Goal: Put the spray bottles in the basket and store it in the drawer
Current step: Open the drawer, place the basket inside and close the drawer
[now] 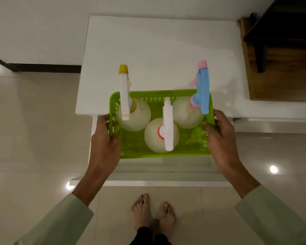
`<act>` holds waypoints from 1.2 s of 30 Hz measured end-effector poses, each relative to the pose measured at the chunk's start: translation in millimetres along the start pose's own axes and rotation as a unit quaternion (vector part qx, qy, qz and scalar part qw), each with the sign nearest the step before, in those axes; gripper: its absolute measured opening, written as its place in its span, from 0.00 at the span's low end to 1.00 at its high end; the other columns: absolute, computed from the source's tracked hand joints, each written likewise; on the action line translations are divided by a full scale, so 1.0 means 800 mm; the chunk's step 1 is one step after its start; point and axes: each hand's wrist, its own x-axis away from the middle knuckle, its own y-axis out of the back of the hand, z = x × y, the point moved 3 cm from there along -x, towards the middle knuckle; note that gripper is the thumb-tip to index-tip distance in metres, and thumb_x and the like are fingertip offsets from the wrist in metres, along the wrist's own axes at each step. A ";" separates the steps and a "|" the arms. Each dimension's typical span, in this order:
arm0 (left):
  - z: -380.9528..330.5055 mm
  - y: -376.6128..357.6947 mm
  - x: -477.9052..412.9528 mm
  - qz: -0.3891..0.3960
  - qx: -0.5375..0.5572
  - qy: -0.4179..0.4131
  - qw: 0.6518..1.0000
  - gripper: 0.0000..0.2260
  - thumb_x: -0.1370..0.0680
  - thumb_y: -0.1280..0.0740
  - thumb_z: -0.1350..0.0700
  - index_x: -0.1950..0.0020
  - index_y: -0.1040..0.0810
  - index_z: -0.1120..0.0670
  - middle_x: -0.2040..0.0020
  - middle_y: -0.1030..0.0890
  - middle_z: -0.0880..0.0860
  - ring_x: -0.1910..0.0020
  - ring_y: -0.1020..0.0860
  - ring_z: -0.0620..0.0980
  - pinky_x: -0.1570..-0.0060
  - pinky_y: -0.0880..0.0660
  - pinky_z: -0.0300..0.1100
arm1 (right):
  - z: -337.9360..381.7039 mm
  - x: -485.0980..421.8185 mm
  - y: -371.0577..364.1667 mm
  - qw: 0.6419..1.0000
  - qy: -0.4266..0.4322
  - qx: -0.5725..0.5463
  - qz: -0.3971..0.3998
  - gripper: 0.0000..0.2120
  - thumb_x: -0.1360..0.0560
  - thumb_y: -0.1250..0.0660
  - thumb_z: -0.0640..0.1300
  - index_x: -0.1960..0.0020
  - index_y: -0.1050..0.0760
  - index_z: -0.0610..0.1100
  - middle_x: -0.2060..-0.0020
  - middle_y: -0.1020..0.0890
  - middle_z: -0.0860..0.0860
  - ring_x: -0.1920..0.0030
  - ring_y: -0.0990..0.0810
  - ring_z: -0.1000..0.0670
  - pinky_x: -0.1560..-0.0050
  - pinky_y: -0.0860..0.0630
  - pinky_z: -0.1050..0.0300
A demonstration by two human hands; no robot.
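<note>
A bright green perforated basket hangs in the air between the white cabinet top and the pulled-out white drawer below it. Three round pale spray bottles stand upright inside: one with a white and yellow sprayer at the left, one with a white and red sprayer in the middle front, one with a blue and pink sprayer at the right. My left hand grips the basket's left wall. My right hand grips its right wall.
Glossy beige floor tiles surround the cabinet, with my bare feet just in front of the drawer. A dark wooden piece of furniture stands at the upper right, against the cabinet's right side. White wall runs behind.
</note>
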 end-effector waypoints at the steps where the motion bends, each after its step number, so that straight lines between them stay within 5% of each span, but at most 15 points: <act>1: 0.009 -0.001 0.010 0.008 0.007 0.006 1.000 0.22 0.24 0.43 0.72 0.35 0.32 0.52 0.44 0.22 0.48 0.50 0.20 0.46 0.59 0.20 0.44 | -0.008 0.012 0.004 1.000 -0.004 0.000 0.010 0.20 0.23 0.40 0.30 0.40 0.23 0.49 0.60 0.19 0.46 0.64 0.27 0.47 0.64 0.30 0.56; 4: 0.036 -0.012 0.033 0.034 0.008 0.021 0.999 0.19 0.24 0.41 0.72 0.38 0.32 0.53 0.47 0.23 0.46 0.54 0.21 0.38 0.63 0.22 0.37 | -0.035 0.041 0.013 0.999 -0.032 0.007 0.034 0.21 0.22 0.39 0.29 0.40 0.24 0.53 0.56 0.19 0.39 0.62 0.27 0.39 0.61 0.29 0.53; 7: 0.059 -0.029 0.039 0.067 0.008 0.034 0.997 0.19 0.25 0.42 0.74 0.40 0.32 0.55 0.49 0.25 0.44 0.60 0.23 0.32 0.67 0.24 0.32 | -0.059 0.051 0.014 0.997 -0.072 0.011 0.039 0.24 0.23 0.41 0.28 0.44 0.26 0.56 0.57 0.19 0.36 0.61 0.25 0.43 0.59 0.29 0.51; 13: 0.104 -0.068 0.009 0.125 0.013 0.073 0.989 0.19 0.27 0.44 0.77 0.42 0.34 0.58 0.44 0.26 0.57 0.50 0.24 0.50 0.65 0.24 0.34 | -0.117 0.036 0.000 0.987 -0.150 0.016 0.057 0.17 0.24 0.43 0.28 0.46 0.29 0.48 0.58 0.21 0.34 0.62 0.28 0.44 0.62 0.32 0.48; 21: 0.164 -0.118 -0.036 0.174 -0.115 0.094 0.973 0.14 0.26 0.40 0.72 0.46 0.37 0.58 0.58 0.30 0.49 0.59 0.28 0.49 0.66 0.30 0.44 | -0.210 -0.014 -0.035 0.968 -0.228 0.081 0.061 0.10 0.23 0.43 0.31 0.49 0.34 0.45 0.56 0.22 0.32 0.61 0.26 0.44 0.63 0.31 0.49; 30: 0.225 -0.157 -0.059 0.194 -0.177 0.125 0.957 0.16 0.27 0.34 0.69 0.48 0.39 0.58 0.61 0.29 0.51 0.65 0.27 0.46 0.73 0.31 0.39 | -0.266 -0.049 -0.064 0.961 -0.237 0.127 0.066 0.07 0.22 0.42 0.36 0.49 0.36 0.47 0.63 0.25 0.45 0.68 0.28 0.46 0.70 0.33 0.55; 36: 0.243 -0.164 -0.062 0.200 -0.175 0.148 0.953 0.14 0.25 0.36 0.68 0.45 0.38 0.58 0.59 0.27 0.53 0.60 0.23 0.55 0.70 0.25 0.44 | -0.288 -0.049 -0.070 0.957 -0.250 0.122 0.078 0.04 0.20 0.40 0.42 0.48 0.35 0.46 0.61 0.25 0.46 0.64 0.27 0.45 0.66 0.30 0.52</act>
